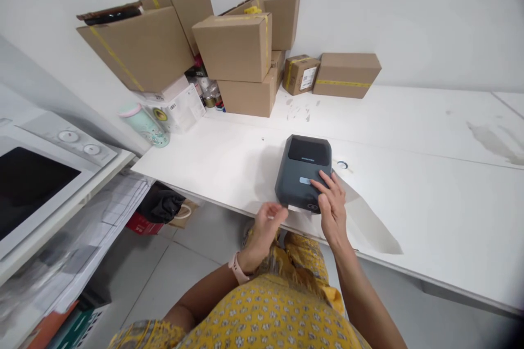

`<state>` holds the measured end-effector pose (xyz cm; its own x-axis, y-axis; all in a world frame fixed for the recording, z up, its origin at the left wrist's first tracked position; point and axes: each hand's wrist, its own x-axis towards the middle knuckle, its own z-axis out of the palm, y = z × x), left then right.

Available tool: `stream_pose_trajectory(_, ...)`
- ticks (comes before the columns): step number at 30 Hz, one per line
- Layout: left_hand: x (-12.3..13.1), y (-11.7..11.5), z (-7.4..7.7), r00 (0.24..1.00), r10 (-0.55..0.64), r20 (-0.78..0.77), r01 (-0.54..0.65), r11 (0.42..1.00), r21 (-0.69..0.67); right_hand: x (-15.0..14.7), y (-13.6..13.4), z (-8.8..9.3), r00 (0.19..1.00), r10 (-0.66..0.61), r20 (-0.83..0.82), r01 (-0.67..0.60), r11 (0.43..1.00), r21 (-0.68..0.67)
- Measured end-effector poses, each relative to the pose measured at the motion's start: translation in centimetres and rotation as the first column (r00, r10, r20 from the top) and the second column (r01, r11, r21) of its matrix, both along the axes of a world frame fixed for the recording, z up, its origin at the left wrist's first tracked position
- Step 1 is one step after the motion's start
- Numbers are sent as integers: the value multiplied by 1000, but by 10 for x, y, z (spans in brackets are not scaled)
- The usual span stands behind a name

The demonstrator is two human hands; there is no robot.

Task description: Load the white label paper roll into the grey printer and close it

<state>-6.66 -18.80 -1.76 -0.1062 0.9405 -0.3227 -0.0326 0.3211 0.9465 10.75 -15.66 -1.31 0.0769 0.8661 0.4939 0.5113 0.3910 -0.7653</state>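
Label printer, dark grey, sits on the white counter close to its front edge; black window on the far half of its top, pale button nearer the person. Right hand lies over the printer's right side, fingers spread loosely, a fingertip at or beside the button. Left hand at the near left corner, thumb and fingers drawn close together; cannot tell whether anything is pinched there. Pale wristband on left wrist. Just right of printer: small dark-rimmed disc. Against the wall: stacked cartons, then a small labelled carton touching or nearly touching a longer carton. Far left: mint tumbler, white microwave.
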Motion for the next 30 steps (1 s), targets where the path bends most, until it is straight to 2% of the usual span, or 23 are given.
stream_pose_trajectory(2, 6, -10, 1, 983, -143, 118, 154, 984, -89, 0, -2, -1, 1000, -6, 13, 6, 1000, 9)
stream_pose_trajectory(4, 14, -10, 5, 952, -217, 215, 242, 966, -97, 0, -2, -3, 999, -29, 30, 29, 999, 16)
stream_pose_trajectory(10, 31, 4, 7, 949, -142, 282, 167, 984, -64, -1, -2, -5, 996, -61, 66, 59, 998, 30)
stream_pose_trajectory(18, 33, 3, -5, 974, -124, 192, 113, 991, 65, -1, -1, -6, 991, -92, 97, 89, 995, 37)
stream_pose_trajectory(21, 32, 3, -6, 968, -167, 185, 154, 984, 87, 0, -1, -3, 966, -134, 222, 123, 990, 63)
stream_pose_trajectory(24, 25, -2, -3, 962, -213, 171, 203, 976, 75, -1, -1, 0, 903, -193, 383, 160, 980, 115)
stream_pose_trajectory(26, 18, -6, -1, 976, -173, 129, 163, 983, 84, -4, -2, 1, 856, -255, 450, 199, 965, 169)
stream_pose_trajectory(28, 9, -8, 0, 996, -50, 67, 40, 988, 152, -8, -3, 3, 814, -317, 486, 237, 946, 220)
stream_pose_trajectory(30, 2, -4, 2, 996, 93, 17, -94, 957, 274, -10, -1, 6, 793, -342, 504, 252, 937, 240)
